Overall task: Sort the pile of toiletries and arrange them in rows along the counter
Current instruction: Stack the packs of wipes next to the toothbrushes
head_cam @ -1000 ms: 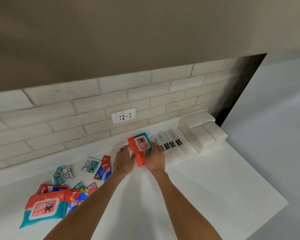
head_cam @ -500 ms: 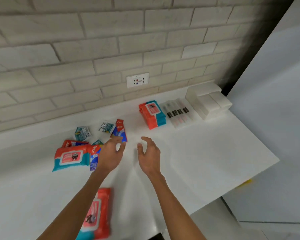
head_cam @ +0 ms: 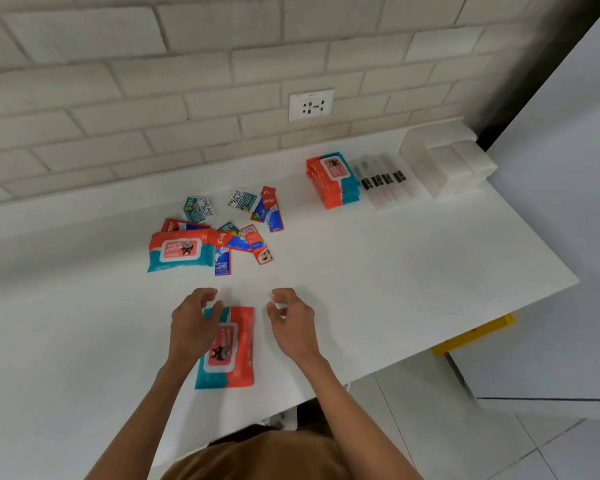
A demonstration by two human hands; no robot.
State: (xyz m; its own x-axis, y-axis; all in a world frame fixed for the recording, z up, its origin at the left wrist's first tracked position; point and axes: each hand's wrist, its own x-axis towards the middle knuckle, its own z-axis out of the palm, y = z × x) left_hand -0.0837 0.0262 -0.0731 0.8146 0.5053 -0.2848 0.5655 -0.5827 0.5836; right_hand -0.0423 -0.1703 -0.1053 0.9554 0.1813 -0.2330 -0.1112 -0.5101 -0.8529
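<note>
A red and teal wet-wipes pack [head_cam: 231, 348] lies near the counter's front edge. My left hand [head_cam: 193, 323] hovers over its left end with fingers loosely curled, holding nothing. To the pack's right, my right hand [head_cam: 291, 322] is also loosely curled and empty. Behind them is a pile: another wipes pack [head_cam: 181, 252], toothpaste sachets [head_cam: 257, 242] and shampoo sachets [head_cam: 199, 208]. At the back right stands a stack of wipes packs [head_cam: 333, 180], then a row of clear toothbrush packets [head_cam: 383, 181], then white soap boxes [head_cam: 444, 164].
The white counter [head_cam: 430, 258] ends at a right edge, with tiled floor [head_cam: 499, 438] below. A brick-tile wall with a socket [head_cam: 311, 104] runs behind. A yellow object [head_cam: 475, 336] shows under the counter's right edge.
Both hands let go of the wipes pack on the back-right stack and drew back toward the front. The view tilted down, bringing the front wipes pack under my left hand.
</note>
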